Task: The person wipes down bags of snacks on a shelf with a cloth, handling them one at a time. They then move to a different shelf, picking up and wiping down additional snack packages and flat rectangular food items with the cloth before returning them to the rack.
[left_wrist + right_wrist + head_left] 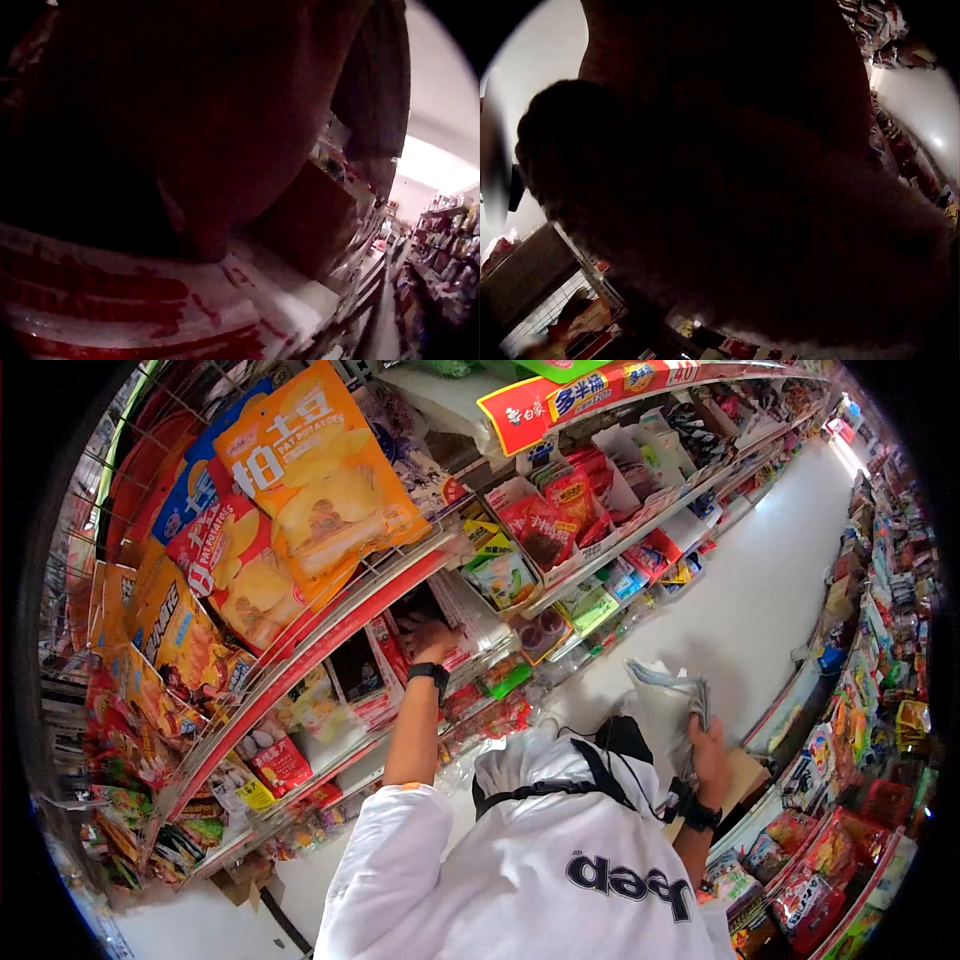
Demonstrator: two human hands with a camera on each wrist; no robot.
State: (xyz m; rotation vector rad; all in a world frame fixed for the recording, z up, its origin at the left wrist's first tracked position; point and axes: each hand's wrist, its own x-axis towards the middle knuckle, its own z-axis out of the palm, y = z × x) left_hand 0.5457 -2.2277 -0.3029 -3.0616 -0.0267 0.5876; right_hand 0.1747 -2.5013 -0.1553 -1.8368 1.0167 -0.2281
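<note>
In the head view my left hand (432, 642) reaches over a shelf box with a dark inside. Its fingers are in shadow. The left wrist view shows the hand (225, 127) very dark, a fingertip right at the white and red box edge (112, 292). At the right of my body, my right hand (708, 760) grips a folded grey-white cloth (665, 685) that hangs over the aisle. A dark, fuzzy-edged mass (727, 225) fills most of the right wrist view.
Large orange potato chip bags (330, 480) stand at the upper left above a red shelf edge (300, 635). Boxes of small red packets (560, 510) line the shelf ahead. Another stocked shelf (830, 860) runs along the right, beyond the pale aisle floor (740, 590).
</note>
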